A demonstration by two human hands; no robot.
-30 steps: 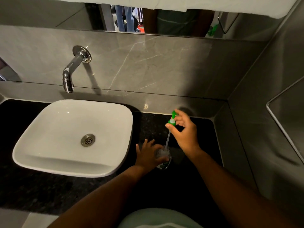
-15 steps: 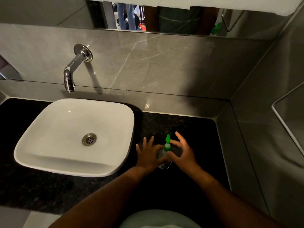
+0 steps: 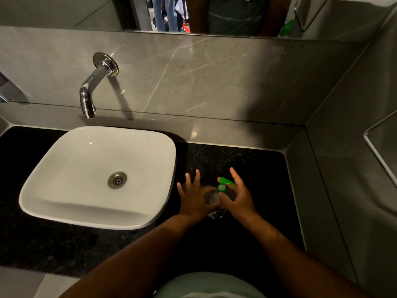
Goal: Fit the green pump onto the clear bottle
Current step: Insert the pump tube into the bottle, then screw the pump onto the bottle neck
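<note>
Lowered since a second ago, green pump point(image 3: 222, 186) now sits on clear bottle point(image 3: 212, 198), standing on the dark counter point(image 3: 247, 160) beside the sink point(image 3: 64, 160). Your left hand point(image 3: 196, 200) steadies the bottle; your right hand point(image 3: 240, 197) fingers pinch the pump collar.

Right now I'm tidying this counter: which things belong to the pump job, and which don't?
In the job: green pump, clear bottle, left hand, right hand.

Not in it: white basin, wall tap, mirror.
</note>
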